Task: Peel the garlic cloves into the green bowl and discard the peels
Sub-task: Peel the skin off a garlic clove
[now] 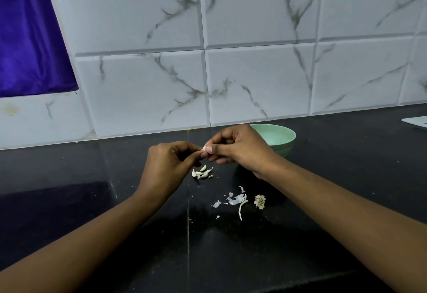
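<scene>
We see both hands raised a little above the black table (92,177), meeting in the middle. The left hand (165,167) has its fingers curled, thumb and forefinger pinching one end of a small garlic clove (204,148). The right hand (240,149) pinches the other end, thumbnail facing us, the rest of its fingers folded in. Only a pale tip of the clove shows between the fingertips, so we cannot tell how much skin is on it.

The green bowl (291,141) sits on the table just behind the right hand, close to the tiled wall (254,73), and the hand hides its left side. The part of the inside we see looks bare.

Right under the hands lies a small heap of pale slivers (202,173) – peel or cloves, we cannot say which. Nearer to us, well apart from that heap, lie thin peel scraps (235,199), a curved dry stem (241,209) touching them, and a frayed root stub (260,201) just to the right. Tiny crumbs dot the table around them.

Purple cloth (27,38) fills the opening at upper left – a white flat edge (416,121) pokes in at far right.
</scene>
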Motion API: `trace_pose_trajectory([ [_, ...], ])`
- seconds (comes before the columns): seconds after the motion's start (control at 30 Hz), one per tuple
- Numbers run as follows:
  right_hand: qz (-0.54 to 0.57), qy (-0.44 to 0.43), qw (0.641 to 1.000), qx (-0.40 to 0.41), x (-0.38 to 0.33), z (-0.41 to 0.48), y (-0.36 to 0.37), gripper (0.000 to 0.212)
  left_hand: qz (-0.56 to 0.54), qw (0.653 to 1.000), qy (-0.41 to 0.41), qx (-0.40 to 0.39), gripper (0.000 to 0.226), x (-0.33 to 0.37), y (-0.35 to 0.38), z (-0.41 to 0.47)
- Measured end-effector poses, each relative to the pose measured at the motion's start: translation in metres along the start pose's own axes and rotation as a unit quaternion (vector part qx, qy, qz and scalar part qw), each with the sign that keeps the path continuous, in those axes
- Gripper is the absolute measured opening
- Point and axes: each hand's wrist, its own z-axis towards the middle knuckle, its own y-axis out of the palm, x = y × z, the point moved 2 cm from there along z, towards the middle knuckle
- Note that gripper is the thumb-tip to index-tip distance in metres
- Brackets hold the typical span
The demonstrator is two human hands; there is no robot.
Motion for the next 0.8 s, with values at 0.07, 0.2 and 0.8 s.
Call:
trace_pose_trajectory([
  [0.07,-0.001,0.010,1.000,0.000,0.001,0.000,0.001,0.002,0.019,1.000,0.006,0.000,0.011,0.001,0.001,-0.001],
  [0.2,-0.013,-0.002,1.000,0.029,0.003,-0.001,0.002,0.009,0.016,1.000,-0.005,-0.004,0.006,0.002,0.003,-0.001],
  [0.8,-0.026,0.033,0.997,0.059,0.010,-0.002,0.009,0.008,-0.196,0.961,-0.185,-0.059,0.003,-0.002,0.016,-0.003],
])
